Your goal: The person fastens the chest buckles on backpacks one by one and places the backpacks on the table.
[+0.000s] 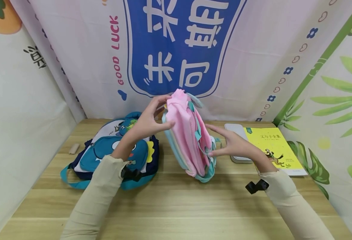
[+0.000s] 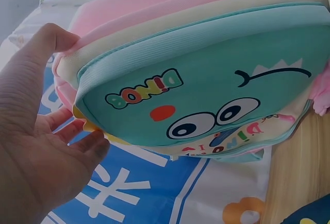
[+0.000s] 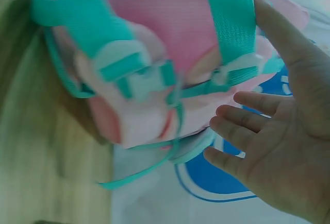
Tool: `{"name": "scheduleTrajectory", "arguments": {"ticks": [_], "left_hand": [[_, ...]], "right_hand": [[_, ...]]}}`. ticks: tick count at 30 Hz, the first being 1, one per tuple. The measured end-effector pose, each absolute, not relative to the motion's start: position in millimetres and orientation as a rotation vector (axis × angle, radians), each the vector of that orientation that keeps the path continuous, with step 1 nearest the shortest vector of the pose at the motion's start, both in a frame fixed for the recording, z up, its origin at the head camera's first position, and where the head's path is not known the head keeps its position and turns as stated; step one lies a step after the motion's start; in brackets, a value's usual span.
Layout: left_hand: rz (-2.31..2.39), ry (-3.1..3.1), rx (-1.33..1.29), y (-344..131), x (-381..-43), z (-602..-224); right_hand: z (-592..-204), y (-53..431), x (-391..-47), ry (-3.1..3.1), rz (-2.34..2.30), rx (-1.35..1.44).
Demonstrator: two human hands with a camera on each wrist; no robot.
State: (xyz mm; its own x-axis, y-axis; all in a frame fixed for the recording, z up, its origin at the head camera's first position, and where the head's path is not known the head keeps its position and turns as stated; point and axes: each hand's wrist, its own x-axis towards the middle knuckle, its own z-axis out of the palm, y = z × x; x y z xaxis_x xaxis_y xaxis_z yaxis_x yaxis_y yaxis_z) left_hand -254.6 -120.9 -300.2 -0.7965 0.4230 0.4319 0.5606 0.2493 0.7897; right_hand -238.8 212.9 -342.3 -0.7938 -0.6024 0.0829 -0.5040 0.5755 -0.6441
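A pink and teal child's backpack (image 1: 180, 130) stands tilted on the table, side-on in the head view. Its teal front with cartoon eyes (image 2: 206, 80) faces my left hand (image 1: 150, 116), whose thumb and fingers grip one end of the bag. On the strap side, my right hand (image 1: 236, 143) is held with fingers spread beside the bag. The right wrist view shows this hand (image 3: 278, 131) close to the teal straps (image 3: 234, 28), with nothing in its palm; whether the thumb touches a strap I cannot tell.
Left on the wooden table (image 1: 176, 210) lies a blue dinosaur backpack (image 1: 112, 150), with a small beige block (image 1: 74, 148) beside it. A yellow book (image 1: 275, 150) and a pale grey case (image 1: 237, 159) lie at the right. Printed cloth (image 1: 248, 66) hangs behind.
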Motion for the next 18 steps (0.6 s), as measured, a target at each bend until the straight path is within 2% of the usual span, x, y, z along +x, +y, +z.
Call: {"name": "scheduleTrajectory", "arguments": {"ticks": [18], "left_hand": [[-1.614,-2.376,-0.871,-135.7,-255.0,-309.0]], "right_hand": [[-395.5,209.4,-230.0,2.499,-1.083,-1.0]]}}
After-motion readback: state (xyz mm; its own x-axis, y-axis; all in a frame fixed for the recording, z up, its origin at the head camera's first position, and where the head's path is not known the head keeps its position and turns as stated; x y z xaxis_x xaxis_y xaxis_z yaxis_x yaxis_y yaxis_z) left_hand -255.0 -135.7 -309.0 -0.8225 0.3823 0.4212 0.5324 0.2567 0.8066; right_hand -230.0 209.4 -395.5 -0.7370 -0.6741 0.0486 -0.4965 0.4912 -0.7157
